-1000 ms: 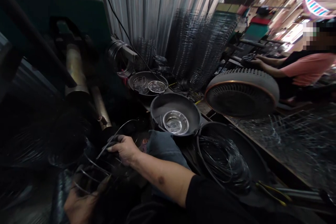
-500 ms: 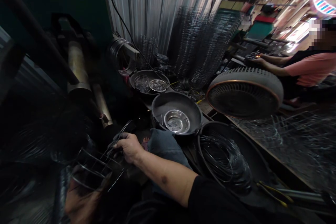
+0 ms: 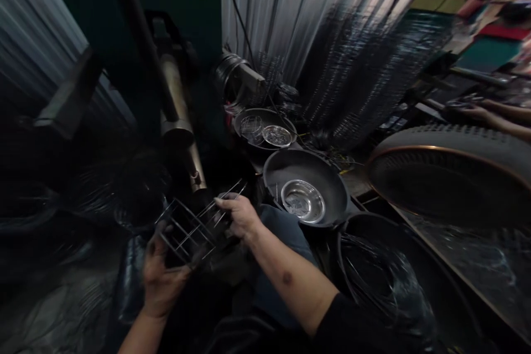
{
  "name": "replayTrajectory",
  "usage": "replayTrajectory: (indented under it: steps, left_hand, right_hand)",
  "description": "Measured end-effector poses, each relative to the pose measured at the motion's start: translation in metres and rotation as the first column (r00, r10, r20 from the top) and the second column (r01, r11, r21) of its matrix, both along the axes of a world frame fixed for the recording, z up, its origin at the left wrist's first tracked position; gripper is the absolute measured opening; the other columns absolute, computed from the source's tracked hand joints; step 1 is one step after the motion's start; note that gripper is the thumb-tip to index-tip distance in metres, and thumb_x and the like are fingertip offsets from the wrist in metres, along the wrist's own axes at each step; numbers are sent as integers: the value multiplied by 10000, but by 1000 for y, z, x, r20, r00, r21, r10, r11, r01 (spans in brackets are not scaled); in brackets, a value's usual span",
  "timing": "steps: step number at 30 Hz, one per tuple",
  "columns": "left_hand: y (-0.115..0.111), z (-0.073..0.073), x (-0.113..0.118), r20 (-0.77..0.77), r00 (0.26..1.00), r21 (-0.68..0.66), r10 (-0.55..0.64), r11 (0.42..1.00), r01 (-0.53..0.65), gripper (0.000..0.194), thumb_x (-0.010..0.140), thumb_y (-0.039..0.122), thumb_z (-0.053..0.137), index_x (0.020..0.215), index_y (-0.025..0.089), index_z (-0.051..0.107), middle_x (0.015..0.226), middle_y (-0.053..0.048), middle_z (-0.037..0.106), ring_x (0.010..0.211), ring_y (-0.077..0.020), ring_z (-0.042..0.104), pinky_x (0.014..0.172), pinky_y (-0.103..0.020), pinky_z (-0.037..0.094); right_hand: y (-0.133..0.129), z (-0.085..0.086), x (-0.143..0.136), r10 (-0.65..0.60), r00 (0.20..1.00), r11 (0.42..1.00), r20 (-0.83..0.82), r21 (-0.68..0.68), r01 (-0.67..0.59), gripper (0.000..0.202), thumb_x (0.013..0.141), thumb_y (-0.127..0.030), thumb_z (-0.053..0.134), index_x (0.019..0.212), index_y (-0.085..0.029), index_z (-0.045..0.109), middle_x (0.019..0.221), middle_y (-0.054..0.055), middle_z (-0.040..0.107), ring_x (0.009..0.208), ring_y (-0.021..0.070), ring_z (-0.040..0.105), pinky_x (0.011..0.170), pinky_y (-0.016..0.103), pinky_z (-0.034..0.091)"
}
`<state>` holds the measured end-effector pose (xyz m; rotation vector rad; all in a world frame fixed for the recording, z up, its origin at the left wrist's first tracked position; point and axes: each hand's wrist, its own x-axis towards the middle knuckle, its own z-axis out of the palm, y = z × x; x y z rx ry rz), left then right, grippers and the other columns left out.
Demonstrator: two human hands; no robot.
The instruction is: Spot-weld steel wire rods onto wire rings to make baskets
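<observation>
A small wire frame of crossing metal rods (image 3: 188,232) is held low in front of the machine. My left hand (image 3: 164,271) grips its left and lower edge, thumb and fingers spread around it. At the right end, my right hand (image 3: 238,215) pinches thin rods that reach up past the fingertips. Just above the frame stands the machine's brass-coloured cylinder (image 3: 196,168), its tip close to the rods but with no clear contact. Dim light hides where the rods join.
Right of my hands, a black basin (image 3: 336,188) holds a steel bowl (image 3: 302,202). Farther back is another basin (image 3: 243,116). A coil of wire (image 3: 385,282) lies at the lower right, a round fan (image 3: 452,177) above it. Another person's forearms (image 3: 498,116) show at the right edge.
The view has swung left, so the surroundings sit farther right. My left hand has risen with the wire frame, which now shows more clearly. Less of the other person is visible.
</observation>
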<state>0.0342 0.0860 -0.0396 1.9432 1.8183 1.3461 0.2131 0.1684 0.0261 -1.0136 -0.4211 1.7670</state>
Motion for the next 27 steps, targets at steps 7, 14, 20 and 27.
replayTrajectory:
  steps: [7,14,20,27]
  left_hand:
    - [31,7,11,4,997,54,-73,996,72,882,721,529,700,1450,203,326,1314,-159,504,1121,-309,562,944,-485,499]
    - [45,4,8,-51,997,85,-50,995,54,785,706,491,714,1379,213,421,1276,-149,538,1116,-322,565,942,-497,484]
    - [50,3,6,-75,997,130,-32,991,41,872,721,478,707,1453,188,331,1285,-159,533,1122,-320,565,921,-478,504]
    - [58,1,0,-97,994,132,-55,989,68,851,734,464,693,1450,189,325,1309,-161,524,1156,-333,538,927,-486,492]
  right_hand:
    - [21,12,-1,-147,975,984,-164,81,162,197,687,-149,720,675,-166,524,535,-44,619,301,45,391,339,172,298]
    - [25,19,-18,-151,969,972,-198,149,182,285,652,-207,791,723,-177,517,494,-104,544,290,20,333,386,184,351]
    - [28,22,-26,-141,975,974,-169,153,168,320,624,-217,805,715,-175,502,481,-99,545,288,8,286,345,164,265]
    - [38,24,-30,-135,976,966,-174,197,169,311,654,-231,794,683,-176,489,465,-95,541,279,9,261,328,156,260]
